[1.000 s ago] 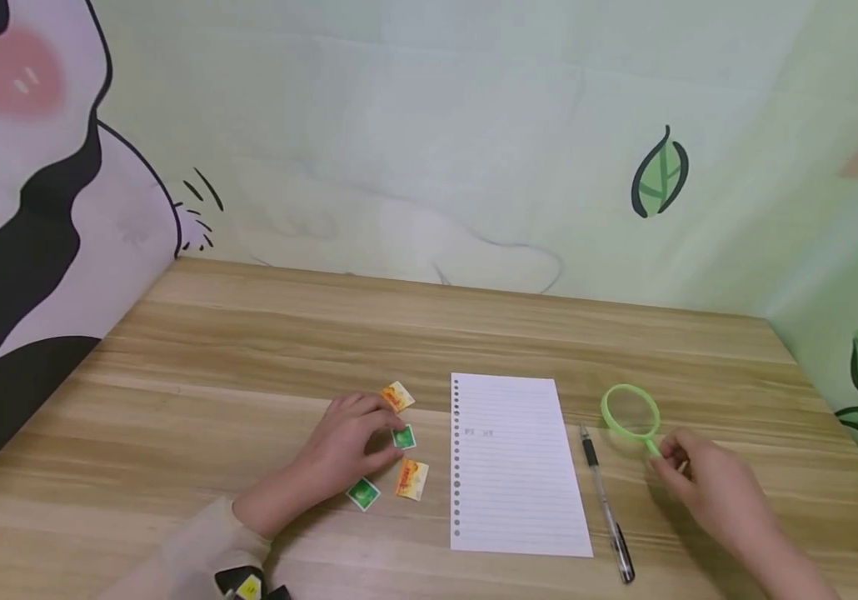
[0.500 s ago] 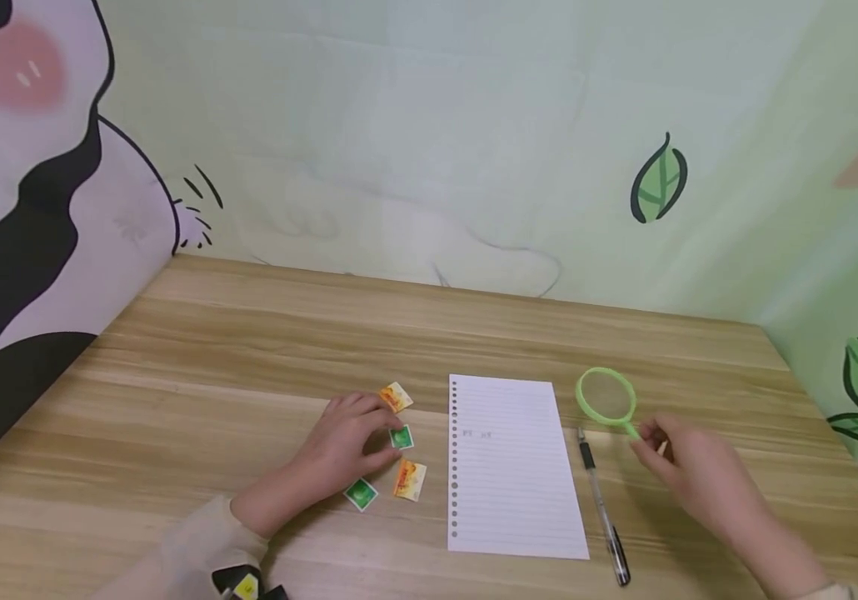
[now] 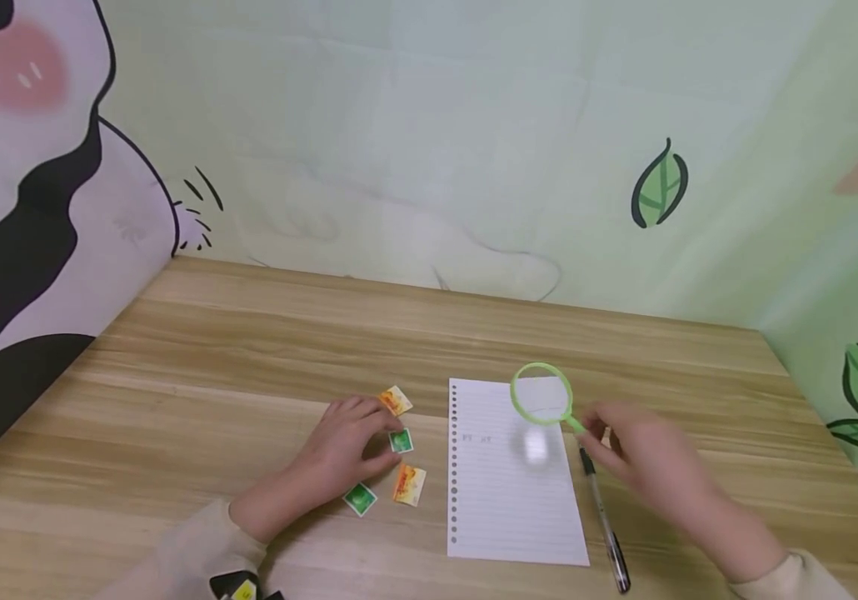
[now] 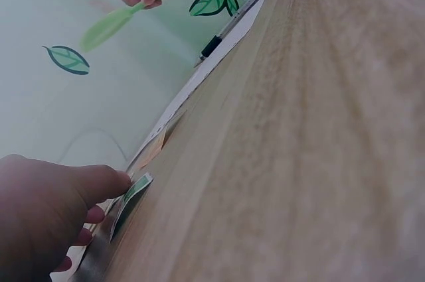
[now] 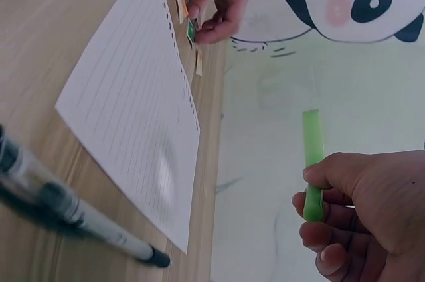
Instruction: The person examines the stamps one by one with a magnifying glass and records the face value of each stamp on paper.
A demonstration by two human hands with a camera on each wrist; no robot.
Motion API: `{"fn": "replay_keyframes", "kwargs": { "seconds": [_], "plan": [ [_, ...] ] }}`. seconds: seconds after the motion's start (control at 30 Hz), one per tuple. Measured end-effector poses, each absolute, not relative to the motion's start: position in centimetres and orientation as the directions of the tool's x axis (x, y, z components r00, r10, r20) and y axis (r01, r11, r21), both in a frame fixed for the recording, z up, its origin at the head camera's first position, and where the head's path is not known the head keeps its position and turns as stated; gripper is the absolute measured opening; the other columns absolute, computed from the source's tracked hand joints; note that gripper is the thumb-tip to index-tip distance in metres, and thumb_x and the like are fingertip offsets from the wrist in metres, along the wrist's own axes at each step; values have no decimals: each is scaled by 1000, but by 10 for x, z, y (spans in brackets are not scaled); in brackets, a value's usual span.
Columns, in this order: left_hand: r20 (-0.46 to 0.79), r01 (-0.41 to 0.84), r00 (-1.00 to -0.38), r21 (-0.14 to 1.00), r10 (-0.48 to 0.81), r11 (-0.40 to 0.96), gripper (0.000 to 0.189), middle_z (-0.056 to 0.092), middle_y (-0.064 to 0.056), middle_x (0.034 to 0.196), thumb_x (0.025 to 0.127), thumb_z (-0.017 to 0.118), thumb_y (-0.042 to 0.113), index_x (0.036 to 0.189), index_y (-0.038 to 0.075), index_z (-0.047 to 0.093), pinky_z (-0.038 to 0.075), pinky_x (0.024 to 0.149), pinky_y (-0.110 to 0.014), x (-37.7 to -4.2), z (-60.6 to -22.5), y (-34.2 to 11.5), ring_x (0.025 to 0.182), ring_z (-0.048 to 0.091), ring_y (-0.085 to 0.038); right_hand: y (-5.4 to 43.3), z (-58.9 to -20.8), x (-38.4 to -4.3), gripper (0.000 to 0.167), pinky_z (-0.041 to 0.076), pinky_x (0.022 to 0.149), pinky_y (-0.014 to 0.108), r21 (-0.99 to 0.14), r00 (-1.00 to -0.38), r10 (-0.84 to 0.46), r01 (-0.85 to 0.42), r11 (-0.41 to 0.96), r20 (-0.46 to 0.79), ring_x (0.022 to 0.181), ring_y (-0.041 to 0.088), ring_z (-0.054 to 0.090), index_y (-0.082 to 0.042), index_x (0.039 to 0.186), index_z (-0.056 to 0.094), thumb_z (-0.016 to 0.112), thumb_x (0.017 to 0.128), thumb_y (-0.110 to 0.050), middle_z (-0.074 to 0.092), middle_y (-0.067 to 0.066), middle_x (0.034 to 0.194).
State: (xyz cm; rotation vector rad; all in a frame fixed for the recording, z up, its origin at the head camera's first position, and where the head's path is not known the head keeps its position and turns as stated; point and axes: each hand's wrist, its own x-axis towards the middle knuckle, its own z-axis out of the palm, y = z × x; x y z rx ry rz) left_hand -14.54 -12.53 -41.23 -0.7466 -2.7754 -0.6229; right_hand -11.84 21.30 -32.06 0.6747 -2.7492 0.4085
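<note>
My right hand [image 3: 642,446] pinches the handle of a light green magnifying glass [image 3: 570,419] between thumb and fingers. Held above the lined paper [image 3: 511,517], its round lens covers the sheet's upper right corner and throws a bright spot onto it. In the right wrist view the magnifying glass [image 5: 312,139] appears edge-on. My left hand [image 3: 342,442] rests on the table, thumb and index finger pinching a small green stamp [image 3: 402,441] by its left edge. Around that hand lie another green stamp [image 3: 360,499] and two orange-and-white stamps, one above [image 3: 396,401] and one below [image 3: 410,485].
A black-capped clear pen [image 3: 605,517] lies just right of the paper, beneath my right forearm's side. Wooden tabletop [image 3: 286,333] runs back to a pale green wall [image 3: 399,150] painted with a panda and leaves. Faint writing marks the sheet's left part.
My right hand has carried the magnifying glass leftward, from right of the pen to over the paper's upper right corner. The left hand and the stamps have stayed put.
</note>
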Motion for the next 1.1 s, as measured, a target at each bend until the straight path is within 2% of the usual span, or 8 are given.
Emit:
{"fn": "replay_keyframes", "kwargs": {
  "seconds": [0.23,0.47,0.7,1.1],
  "plan": [
    [298,525,-847,343,440,779,28,65,2,106,77,77,33,99,16,70,44,94,-42,-145,-412,-124,106,56,-21,192,-321,-121,16,31,47,14,-123,-778,-523,-591,797,346,57,-4,34,-20,82,56,72,83,-16,53,-13,72],
    [303,525,-846,339,438,780,29,65,3,106,77,77,33,99,16,70,44,92,-40,-145,-413,-126,105,56,-19,168,-327,-126,18,32,49,11,-63,-653,-642,-719,692,402,58,-5,36,-17,84,56,73,81,-12,57,-12,76],
    [297,522,-849,338,438,783,29,65,3,107,77,77,34,100,17,70,44,92,-40,-145,-414,-127,106,56,-19,149,-328,-127,15,40,53,14,-71,-626,-677,-752,655,387,64,-1,48,-17,84,56,71,83,-14,59,-11,77],
    [325,536,-837,320,441,781,30,66,-1,108,77,77,33,97,12,69,45,93,-44,-146,-414,-127,106,57,-22,136,-336,-123,12,45,54,15,-18,-565,-721,-792,610,401,67,0,53,-18,87,60,71,84,-19,62,-11,81]
  ]
}}
